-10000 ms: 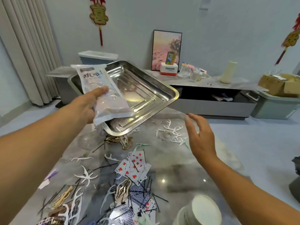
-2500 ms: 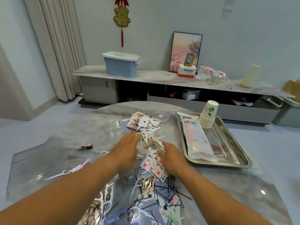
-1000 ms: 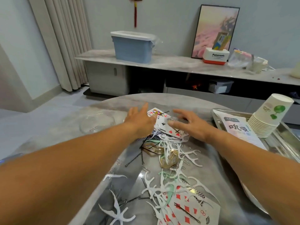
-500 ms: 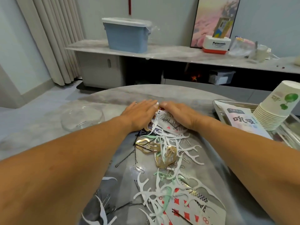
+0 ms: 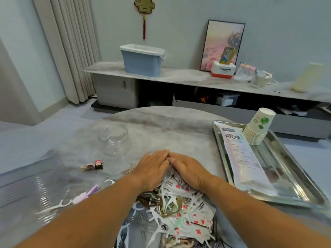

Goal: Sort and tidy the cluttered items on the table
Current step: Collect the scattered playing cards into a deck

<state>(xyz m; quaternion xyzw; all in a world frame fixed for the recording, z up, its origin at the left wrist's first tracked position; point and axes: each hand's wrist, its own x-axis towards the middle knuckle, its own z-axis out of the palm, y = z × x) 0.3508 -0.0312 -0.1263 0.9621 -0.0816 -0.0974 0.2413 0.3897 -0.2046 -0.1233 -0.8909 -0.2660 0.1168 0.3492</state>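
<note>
Left hand [image 5: 151, 168]: flat, palm down, fingers straight and together, pressing on the far end of the pile; fingertips touch those of the right hand.
Right hand [image 5: 188, 170]: flat too, fingers straight, angled in toward the left hand so the two form a wedge over the pile.
Pile [image 5: 179, 206]: playing cards, white floss picks, dark hairpins and gold clips heaped together, under both palms and trailing back between the forearms.
Table [image 5: 161, 129]: grey marble top, bare beyond the fingertips.
Tray [image 5: 293, 178]: steel, just right of the right hand, apart from it.
Packet [image 5: 245, 158]: white, lying lengthwise in the tray.
Cups [image 5: 258, 128]: stacked upside down at the tray's far end, beside the packet.
Glass dish [image 5: 112, 134]: clear, beyond and left of the left hand.
Hair clip [image 5: 93, 166]: small, dark with pink, left of the left hand.
Stray pick [image 5: 61, 204]: white, lying left of the left forearm, near a lilac one.
</note>
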